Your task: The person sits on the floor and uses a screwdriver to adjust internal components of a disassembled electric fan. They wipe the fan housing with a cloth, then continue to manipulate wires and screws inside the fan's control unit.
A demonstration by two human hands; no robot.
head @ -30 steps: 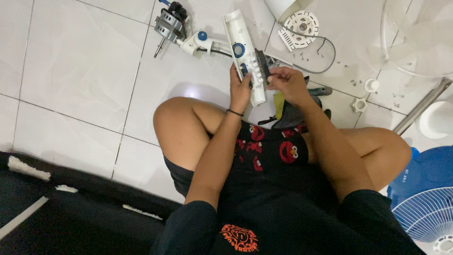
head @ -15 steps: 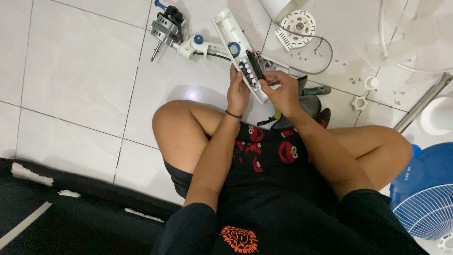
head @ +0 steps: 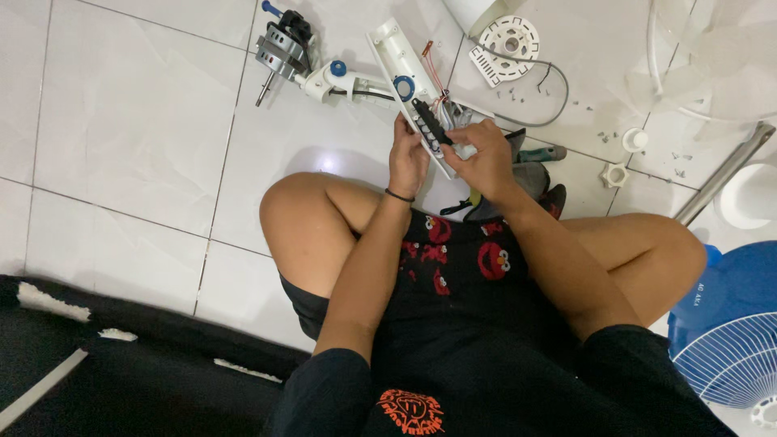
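So the person sits cross-legged on the white tile floor (head: pixel 121 121) with a long white plastic housing (head: pixel 402 73), looks like the control column of a stand fan, held up in front of the knees, a bit above the middle of the view. Left hand (head: pixel 407 158) is wrapped shut around the near edge of the housing, and the right hand (head: pixel 483 158) is closed on its lower end at about 4 o'clock from the black switch block (head: pixel 431 123), thumb and fingers pinching right by the wiring. The long axis runs from roughly 11 o'clock (far tip, resting near the floor) down to 5 o'clock at the hands, open side facing up. My read: it's a thin molded shell, light and stiff but likely to flex or crack if squeezed mid-span, and smooth enough to slip, so the side rails near the switch block are the sane place to hold, not the loose thin wires (head: pixel 441 91) or the blue knob (head: pixel 403 86). Around it: a bare fan motor (head: pixel 279 50) at 10 o'clock, tethered by cable, a round white vented cover (head: pixel 507 39) at 1 o'clock, small screws (head: pixel 603 136) scattered at 3 o'clock, a white plastic nut (head: pixel 614 174), and a blue fan grille (head: pixel 728 348) at far 4 o'clock.
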